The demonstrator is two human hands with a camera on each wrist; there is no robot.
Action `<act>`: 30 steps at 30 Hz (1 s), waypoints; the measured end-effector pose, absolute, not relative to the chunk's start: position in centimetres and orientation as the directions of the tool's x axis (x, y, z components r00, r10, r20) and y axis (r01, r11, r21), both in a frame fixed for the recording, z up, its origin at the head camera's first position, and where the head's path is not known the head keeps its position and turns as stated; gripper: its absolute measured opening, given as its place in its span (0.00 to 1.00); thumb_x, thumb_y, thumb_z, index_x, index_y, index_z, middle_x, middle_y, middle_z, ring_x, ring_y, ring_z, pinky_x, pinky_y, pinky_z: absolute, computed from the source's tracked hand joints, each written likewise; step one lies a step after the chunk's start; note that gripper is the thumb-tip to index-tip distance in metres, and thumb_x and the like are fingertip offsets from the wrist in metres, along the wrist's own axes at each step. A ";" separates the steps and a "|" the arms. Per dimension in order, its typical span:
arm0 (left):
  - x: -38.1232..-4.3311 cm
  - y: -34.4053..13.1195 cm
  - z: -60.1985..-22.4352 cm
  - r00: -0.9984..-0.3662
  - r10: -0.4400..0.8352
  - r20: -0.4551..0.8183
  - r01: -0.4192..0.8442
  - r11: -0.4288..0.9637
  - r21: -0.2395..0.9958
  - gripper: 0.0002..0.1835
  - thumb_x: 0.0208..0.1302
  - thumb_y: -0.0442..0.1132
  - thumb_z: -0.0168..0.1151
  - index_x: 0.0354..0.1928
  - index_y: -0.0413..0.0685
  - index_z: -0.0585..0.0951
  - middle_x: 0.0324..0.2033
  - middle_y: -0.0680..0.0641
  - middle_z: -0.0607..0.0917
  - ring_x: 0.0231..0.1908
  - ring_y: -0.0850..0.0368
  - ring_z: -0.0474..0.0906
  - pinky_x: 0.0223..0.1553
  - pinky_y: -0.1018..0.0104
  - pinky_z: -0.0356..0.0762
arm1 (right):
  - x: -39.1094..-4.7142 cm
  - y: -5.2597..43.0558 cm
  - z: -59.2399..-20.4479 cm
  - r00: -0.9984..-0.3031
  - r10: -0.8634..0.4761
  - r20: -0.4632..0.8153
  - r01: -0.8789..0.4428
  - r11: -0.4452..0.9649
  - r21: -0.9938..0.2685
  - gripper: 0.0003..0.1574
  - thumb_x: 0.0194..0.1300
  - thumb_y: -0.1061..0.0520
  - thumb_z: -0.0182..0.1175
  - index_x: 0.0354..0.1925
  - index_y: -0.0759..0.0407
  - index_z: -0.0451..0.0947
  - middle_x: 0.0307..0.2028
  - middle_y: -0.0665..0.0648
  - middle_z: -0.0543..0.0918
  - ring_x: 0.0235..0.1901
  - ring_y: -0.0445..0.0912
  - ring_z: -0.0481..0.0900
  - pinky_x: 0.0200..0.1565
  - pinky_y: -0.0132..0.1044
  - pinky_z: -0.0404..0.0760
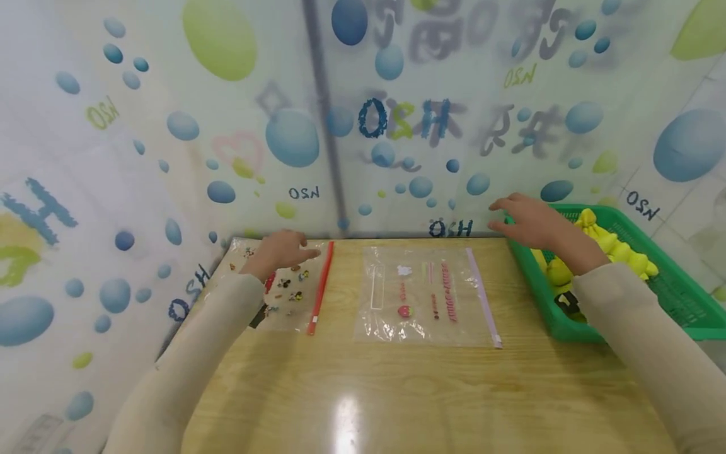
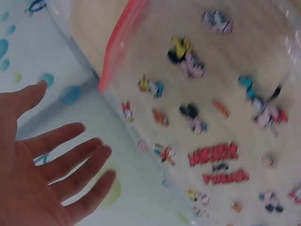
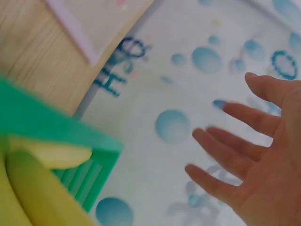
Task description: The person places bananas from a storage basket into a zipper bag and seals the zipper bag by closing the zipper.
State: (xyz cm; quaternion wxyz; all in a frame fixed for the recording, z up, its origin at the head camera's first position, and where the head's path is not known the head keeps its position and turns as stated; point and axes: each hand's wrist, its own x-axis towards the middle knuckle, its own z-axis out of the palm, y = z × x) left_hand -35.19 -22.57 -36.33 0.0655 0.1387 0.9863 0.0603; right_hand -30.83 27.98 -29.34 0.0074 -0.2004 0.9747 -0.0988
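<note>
While L hand [image 1: 280,252], fingers apart, holds nothing nr red-zip cartoon bag [image 1: 297,284], R hand [image 1: 530,221], also spread & holding nothing, is nr green basket [image 1: 530,284] w/ yellow items [image 1: 615,249]. Lilac-zip bag [image 1: 420,296] lies flat betw. basket & red-zip cartoon bag, on wood table [image 1: 351,378].

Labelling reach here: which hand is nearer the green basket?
Right. The right hand is by the far end of the green basket; the left hand is across the table, near the red-edged bag.
</note>
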 end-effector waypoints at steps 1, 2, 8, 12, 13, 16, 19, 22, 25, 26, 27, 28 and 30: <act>-35.0 -22.3 -36.8 -0.951 0.281 -0.128 0.264 0.955 0.135 0.30 0.72 0.63 0.55 0.45 0.41 0.86 0.44 0.40 0.90 0.35 0.48 0.85 0.38 0.51 0.82 | -30.4 27.6 -29.4 -0.912 -0.409 0.044 -0.409 0.891 -0.197 0.27 0.79 0.46 0.54 0.62 0.65 0.77 0.60 0.72 0.79 0.58 0.66 0.78 0.58 0.65 0.76; -34.9 -22.0 -37.3 -0.952 0.271 -0.145 0.252 0.958 0.136 0.29 0.71 0.64 0.56 0.39 0.42 0.86 0.37 0.42 0.90 0.28 0.52 0.81 0.32 0.55 0.79 | -30.0 27.2 -29.5 -0.903 -0.425 0.061 -0.428 0.881 -0.202 0.24 0.79 0.47 0.54 0.58 0.64 0.80 0.56 0.69 0.83 0.54 0.62 0.81 0.56 0.62 0.79; -34.2 -21.0 -40.2 -0.958 0.219 -0.185 0.207 0.975 0.082 0.28 0.66 0.68 0.58 0.27 0.49 0.79 0.23 0.51 0.78 0.23 0.56 0.71 0.24 0.62 0.67 | -27.6 25.1 -31.3 -0.873 -0.471 0.123 -0.487 0.841 -0.235 0.15 0.78 0.50 0.57 0.49 0.57 0.85 0.42 0.54 0.89 0.41 0.48 0.85 0.47 0.52 0.85; -33.6 -21.0 -41.7 -0.963 0.170 -0.209 0.152 0.983 0.100 0.30 0.65 0.69 0.61 0.26 0.48 0.78 0.21 0.52 0.74 0.22 0.56 0.69 0.24 0.63 0.66 | -26.7 23.9 -33.3 -0.851 -0.508 0.135 -0.525 0.811 -0.257 0.13 0.77 0.51 0.58 0.46 0.55 0.86 0.39 0.50 0.89 0.38 0.44 0.84 0.45 0.49 0.85; -33.5 -21.0 -42.0 -0.963 0.157 -0.217 0.137 0.985 0.107 0.29 0.65 0.69 0.61 0.27 0.48 0.78 0.21 0.51 0.74 0.23 0.56 0.69 0.25 0.62 0.65 | -26.6 23.6 -33.8 -0.845 -0.517 0.134 -0.533 0.803 -0.265 0.12 0.77 0.51 0.59 0.46 0.55 0.86 0.38 0.50 0.89 0.37 0.43 0.83 0.44 0.47 0.85; -33.1 -21.1 -42.6 -0.964 0.138 -0.227 0.114 0.987 0.116 0.28 0.65 0.67 0.62 0.30 0.49 0.77 0.23 0.50 0.74 0.25 0.54 0.70 0.27 0.61 0.66 | -26.3 22.9 -35.4 -0.834 -0.535 0.139 -0.551 0.785 -0.283 0.12 0.76 0.51 0.58 0.45 0.55 0.86 0.37 0.49 0.88 0.36 0.41 0.82 0.43 0.44 0.84; -33.0 -21.2 -43.1 -0.961 0.156 -0.227 0.131 0.984 0.119 0.24 0.66 0.62 0.61 0.28 0.48 0.76 0.23 0.50 0.73 0.25 0.54 0.69 0.27 0.61 0.65 | -26.1 22.5 -37.0 -0.822 -0.550 0.149 -0.567 0.764 -0.309 0.10 0.76 0.53 0.59 0.43 0.56 0.86 0.35 0.49 0.88 0.33 0.40 0.81 0.40 0.41 0.83; -33.1 -21.2 -43.7 -0.959 0.191 -0.208 0.170 0.979 0.112 0.18 0.65 0.54 0.59 0.24 0.50 0.76 0.20 0.52 0.71 0.23 0.56 0.67 0.24 0.62 0.63 | -26.0 22.2 -38.3 -0.816 -0.555 0.161 -0.573 0.747 -0.337 0.09 0.75 0.55 0.60 0.42 0.56 0.85 0.34 0.48 0.88 0.33 0.40 0.81 0.39 0.40 0.83; -33.0 -20.9 -43.8 -0.960 0.208 -0.189 0.189 0.975 0.118 0.13 0.63 0.47 0.57 0.22 0.52 0.74 0.19 0.53 0.72 0.22 0.57 0.66 0.23 0.62 0.63 | -25.9 22.0 -39.2 -0.833 -0.534 0.147 -0.547 0.751 -0.369 0.09 0.75 0.55 0.60 0.44 0.57 0.85 0.34 0.49 0.88 0.33 0.40 0.80 0.39 0.38 0.82; -32.9 -20.8 -43.8 -0.961 0.212 -0.176 0.193 0.974 0.119 0.13 0.63 0.46 0.56 0.21 0.52 0.73 0.19 0.53 0.71 0.22 0.57 0.66 0.23 0.62 0.62 | -25.8 21.9 -39.5 -0.839 -0.525 0.143 -0.536 0.753 -0.381 0.09 0.75 0.55 0.60 0.44 0.57 0.85 0.35 0.49 0.88 0.34 0.40 0.80 0.40 0.38 0.82; -32.7 -20.6 -43.7 -0.963 0.211 -0.165 0.191 0.973 0.128 0.14 0.64 0.46 0.56 0.21 0.52 0.72 0.19 0.53 0.71 0.21 0.57 0.65 0.22 0.63 0.62 | -25.8 21.9 -39.7 -0.847 -0.514 0.138 -0.523 0.759 -0.388 0.10 0.75 0.54 0.60 0.45 0.58 0.85 0.35 0.49 0.88 0.34 0.40 0.79 0.40 0.37 0.82; -32.6 -20.5 -43.6 -0.966 0.207 -0.152 0.187 0.973 0.133 0.14 0.64 0.45 0.55 0.20 0.52 0.71 0.18 0.53 0.70 0.21 0.57 0.64 0.22 0.63 0.61 | -25.7 21.8 -39.9 -0.851 -0.508 0.136 -0.516 0.757 -0.401 0.10 0.75 0.54 0.60 0.45 0.57 0.85 0.35 0.49 0.87 0.34 0.41 0.78 0.40 0.37 0.81; -32.3 -20.1 -43.4 -0.974 0.195 -0.117 0.175 0.971 0.161 0.16 0.65 0.45 0.53 0.19 0.53 0.68 0.17 0.54 0.66 0.19 0.58 0.61 0.20 0.63 0.58 | -25.6 21.8 -40.4 -0.854 -0.500 0.142 -0.509 0.749 -0.424 0.09 0.75 0.54 0.60 0.45 0.57 0.84 0.35 0.49 0.87 0.34 0.40 0.78 0.40 0.36 0.81</act>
